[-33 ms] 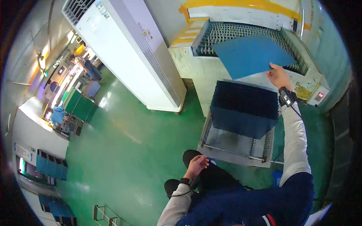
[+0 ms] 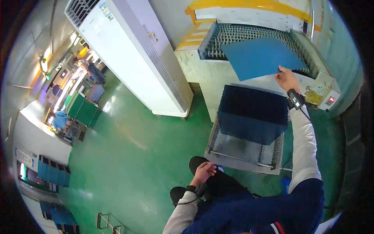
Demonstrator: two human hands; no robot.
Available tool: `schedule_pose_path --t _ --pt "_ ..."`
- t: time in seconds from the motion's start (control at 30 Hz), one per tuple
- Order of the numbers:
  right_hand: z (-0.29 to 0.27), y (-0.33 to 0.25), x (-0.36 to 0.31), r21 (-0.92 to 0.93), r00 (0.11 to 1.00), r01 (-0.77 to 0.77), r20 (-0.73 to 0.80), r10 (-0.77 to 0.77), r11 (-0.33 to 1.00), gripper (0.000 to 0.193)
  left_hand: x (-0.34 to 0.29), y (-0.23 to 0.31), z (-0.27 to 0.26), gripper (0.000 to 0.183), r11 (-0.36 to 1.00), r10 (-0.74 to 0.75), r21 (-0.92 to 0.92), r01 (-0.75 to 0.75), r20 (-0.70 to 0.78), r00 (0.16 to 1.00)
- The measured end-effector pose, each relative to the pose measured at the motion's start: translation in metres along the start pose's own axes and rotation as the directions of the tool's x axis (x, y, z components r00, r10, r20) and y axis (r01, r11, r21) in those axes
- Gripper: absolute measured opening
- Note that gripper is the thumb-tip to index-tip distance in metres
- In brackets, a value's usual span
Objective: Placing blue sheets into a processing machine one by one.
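Note:
My right hand point(image 2: 287, 79) grips the near edge of a thin blue panel point(image 2: 261, 58), thumb on one face. The panel is held tilted over the rows of small rollers of a conveyor point(image 2: 226, 35), partly covering them; I cannot tell whether it touches them. Just below, a dense stack of dark blue panels point(image 2: 249, 126) stands on edge in a metal rack point(image 2: 241, 146). My left hand point(image 2: 204, 172) rests over my dark trousers, its fingers loosely curled with nothing visible in them.
A tall white air conditioner point(image 2: 136, 58) stands left of the conveyor. A small red display point(image 2: 331, 100) glows on the conveyor's right end. Green floor stretches left, with a metal frame point(image 2: 107, 222) low down and racks of blue panels point(image 2: 53, 171). People work at a far bench.
The blue panel has shifted very slightly to the right in my right hand's grip. My left hand keeps its place.

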State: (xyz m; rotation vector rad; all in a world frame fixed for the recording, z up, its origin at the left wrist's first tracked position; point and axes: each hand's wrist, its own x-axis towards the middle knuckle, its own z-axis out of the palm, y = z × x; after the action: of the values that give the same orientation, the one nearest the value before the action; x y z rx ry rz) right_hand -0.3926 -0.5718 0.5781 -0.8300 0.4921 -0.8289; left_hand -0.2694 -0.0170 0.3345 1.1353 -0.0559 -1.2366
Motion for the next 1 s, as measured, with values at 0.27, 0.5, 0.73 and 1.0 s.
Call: schedule_pose_path --t 0.27,0.5,0.73,1.0 --pt "0.004 -0.005 0.095 0.157 0.991 0.121 -0.072 -0.111 0.98 0.024 0.006 0.0 -0.002 0.023 0.999 -0.039 -0.025 0.04 0.011 0.999" --pt "-0.008 0.009 0.123 0.231 0.987 0.083 0.115 -0.112 0.969 0.024 0.01 -0.001 0.0 0.025 0.997 -0.072 -0.016 0.072 -0.001 0.997" --pt "0.024 -0.002 0.127 -0.025 0.967 0.137 0.218 -0.129 0.99 0.052 0.009 0.008 0.018 0.025 0.996 -0.086 0.033 0.088 -0.049 0.995" --pt "0.069 -0.013 0.046 -0.355 0.916 0.113 0.399 0.041 0.928 0.039 0.009 0.015 0.033 0.026 0.993 -0.1 0.057 0.107 -0.114 0.988"
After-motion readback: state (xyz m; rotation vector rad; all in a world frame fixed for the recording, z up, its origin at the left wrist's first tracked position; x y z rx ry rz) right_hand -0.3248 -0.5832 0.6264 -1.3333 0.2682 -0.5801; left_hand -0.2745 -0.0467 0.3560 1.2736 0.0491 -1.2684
